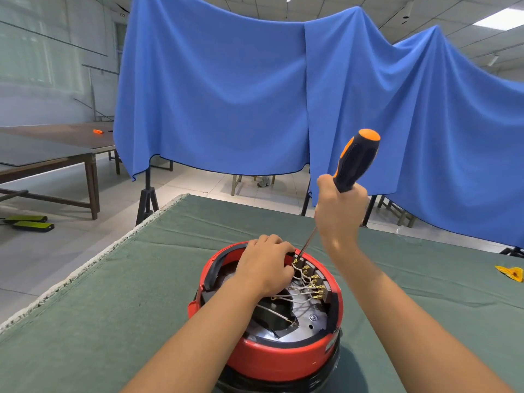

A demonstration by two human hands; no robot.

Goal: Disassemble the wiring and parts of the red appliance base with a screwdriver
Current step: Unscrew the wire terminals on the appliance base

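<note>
The red appliance base (pixel 272 355) lies upside down on the green cloth, its inside open to me. White wires (pixel 297 290) run across a metal plate to a row of brass terminals (pixel 313 282) along the right inner wall. My left hand (pixel 266 265) rests inside the far rim with its fingers curled at the wires beside the top terminal. My right hand (pixel 338 211) grips the black and orange screwdriver (pixel 355 160) upright. Its thin shaft slants down, and the tip sits on the topmost terminal.
The green cloth table (pixel 141 279) has a frayed left edge. A yellow-orange object (pixel 510 273) lies at the right edge. Blue drapes (pixel 255 95) hang behind on stands. Brown tables (pixel 56 148) stand at the left, one bearing a small orange item (pixel 97 131).
</note>
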